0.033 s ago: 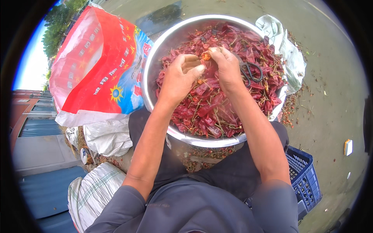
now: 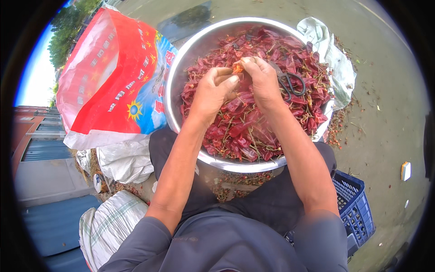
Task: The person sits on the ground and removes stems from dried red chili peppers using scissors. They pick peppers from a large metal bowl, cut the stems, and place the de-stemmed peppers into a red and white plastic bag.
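Note:
Over a wide metal basin (image 2: 173, 93) heaped with dried red chilies (image 2: 253, 124), both hands meet around one orange-red dried chili (image 2: 237, 68). My right hand (image 2: 263, 81) pinches it between thumb and fingers. My left hand (image 2: 212, 90) is closed at its other side, the fingers curled and the thumb bent toward them; exactly where they grip it is hard to see. A pair of black scissors (image 2: 295, 85) shows its looped handles beside my right hand. The blades are largely hidden behind that hand, so I cannot tell whether it holds them too.
A red, white and blue sack (image 2: 131, 90) stands at the basin's left. White woven sacks (image 2: 113, 222) lie at the lower left, and a pale sack (image 2: 340, 68) touches the basin's right side. A blue plastic crate (image 2: 355, 206) sits by my right leg. Chili bits litter the ground.
Both hands have shifted very slightly while staying together at the orange-red chili. My right hand has moved a little left and down, and the scissor handles have shifted slightly with it.

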### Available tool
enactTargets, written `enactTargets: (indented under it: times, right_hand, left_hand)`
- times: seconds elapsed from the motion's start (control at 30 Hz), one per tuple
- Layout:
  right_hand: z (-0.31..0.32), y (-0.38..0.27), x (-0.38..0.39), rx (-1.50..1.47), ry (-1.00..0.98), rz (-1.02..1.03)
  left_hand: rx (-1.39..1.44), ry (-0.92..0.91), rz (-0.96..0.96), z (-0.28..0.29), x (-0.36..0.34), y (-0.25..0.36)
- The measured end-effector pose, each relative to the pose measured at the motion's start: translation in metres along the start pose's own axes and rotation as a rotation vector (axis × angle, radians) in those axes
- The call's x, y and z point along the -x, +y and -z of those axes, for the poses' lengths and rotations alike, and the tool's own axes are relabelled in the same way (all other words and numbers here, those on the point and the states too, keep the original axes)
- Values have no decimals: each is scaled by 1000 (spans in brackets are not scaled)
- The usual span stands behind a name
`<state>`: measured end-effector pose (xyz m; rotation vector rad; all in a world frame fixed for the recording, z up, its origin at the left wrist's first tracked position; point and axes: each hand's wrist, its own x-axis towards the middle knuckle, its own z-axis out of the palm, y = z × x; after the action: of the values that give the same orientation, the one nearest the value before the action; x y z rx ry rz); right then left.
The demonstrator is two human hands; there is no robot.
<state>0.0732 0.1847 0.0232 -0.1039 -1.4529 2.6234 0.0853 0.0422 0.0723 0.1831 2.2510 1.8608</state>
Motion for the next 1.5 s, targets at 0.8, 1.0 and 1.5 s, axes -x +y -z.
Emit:
enactTargets:
  times: [0.8,1.0,1.5]
  right_hand:
    - [16,10,-13,914,305,465]
    - [33,-6,-20,800,145,215]
    - [23,-7,-11,816,-266,30]
  left_hand:
    - [362,-68,185,-33,-4,-43]
    - [294,-84,80,-2,-1,-64]
    - [-94,-53,4,38,-19,-67]
